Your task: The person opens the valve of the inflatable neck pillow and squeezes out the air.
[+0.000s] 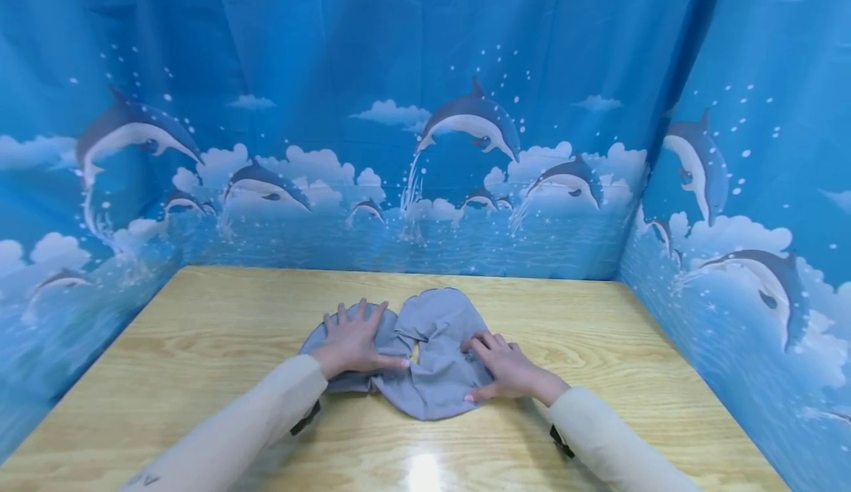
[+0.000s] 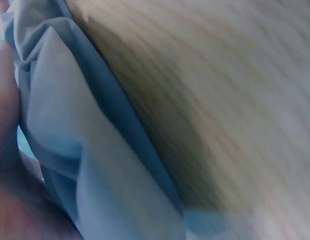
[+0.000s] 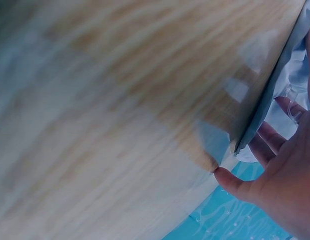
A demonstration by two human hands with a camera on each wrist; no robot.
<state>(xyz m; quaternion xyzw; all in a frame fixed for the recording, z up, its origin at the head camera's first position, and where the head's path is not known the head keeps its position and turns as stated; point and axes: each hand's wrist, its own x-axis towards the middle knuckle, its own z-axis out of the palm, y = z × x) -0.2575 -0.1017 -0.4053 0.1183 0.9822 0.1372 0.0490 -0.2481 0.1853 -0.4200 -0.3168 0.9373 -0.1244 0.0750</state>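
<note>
A grey cloth piece [image 1: 432, 329] with rounded lobes and a dark edge lies creased on the wooden table, a small gap near its middle baring the wood. My left hand [image 1: 352, 340] rests on its left lobe, fingers spread and thumb pointing toward the gap. On the right lobe rests my right hand [image 1: 505, 366], fingers slightly bent on the fabric and thumb apart from them near the edge. Folds of the grey cloth [image 2: 69, 115] rise beside the left hand [image 2: 14, 185] in the left wrist view. In the right wrist view the right hand [image 3: 280, 175] reaches over the cloth's edge.
The wooden table [image 1: 219, 329] extends around the cloth on all sides. A blue curtain [image 1: 319, 108] printed with dolphins and clouds stands behind it and along both sides. A light reflection shows near the table's front.
</note>
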